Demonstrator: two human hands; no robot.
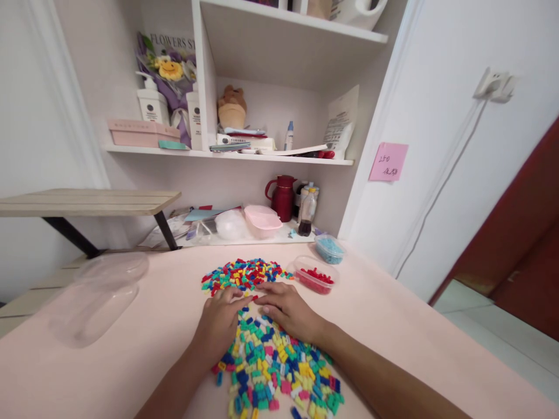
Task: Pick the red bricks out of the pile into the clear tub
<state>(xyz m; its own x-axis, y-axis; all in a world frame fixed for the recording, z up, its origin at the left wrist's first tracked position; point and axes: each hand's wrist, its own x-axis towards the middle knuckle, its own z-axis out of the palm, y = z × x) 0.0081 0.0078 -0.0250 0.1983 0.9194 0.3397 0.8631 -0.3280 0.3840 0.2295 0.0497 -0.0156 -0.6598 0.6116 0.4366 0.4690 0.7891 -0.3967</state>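
Small colourful toy bricks lie on the pink tabletop in two heaps: a far heap (pixel 248 272) with many red ones, and a near heap (pixel 279 361) mostly green, yellow, blue and white. My left hand (pixel 220 317) rests at the gap between the heaps, its index finger stretched to the right. My right hand (pixel 290 308) lies opposite, fingers extended and spread low over the bricks. A red brick (pixel 255 297) sits between the fingertips of both hands; whether they touch it is hard to tell. Neither hand appears to grip anything.
A clear tub (pixel 301 274) of red bricks stands right of the far heap, with a tub of light blue pieces (pixel 331 249) behind it. Clear plastic containers (pixel 102 291) lie at left. A pink bowl (pixel 263 221), red jug (pixel 283 198) and bottle (pixel 308 212) stand behind.
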